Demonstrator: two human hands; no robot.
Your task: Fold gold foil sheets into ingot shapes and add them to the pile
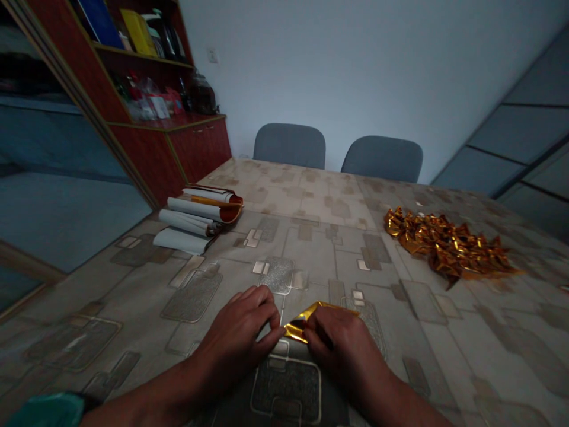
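Observation:
A small piece of folded gold foil (300, 323) sits on the table between my hands, its shiny edges sticking out. My right hand (340, 344) covers its right part and grips it between fingers and thumb. My left hand (237, 332) is curled, with its fingertips meeting the foil's left end. Much of the foil is hidden by my fingers. To the right lies a loose heap of crumpled or folded gold foil pieces (447, 249), well away from both hands.
Rolled white papers and a flat white sheet (198, 216) lie at the table's left. The patterned tabletop (311, 249) extends ahead to a red wooden cabinet (200, 145) and several grey chairs (288, 145). Glass panels flank both sides.

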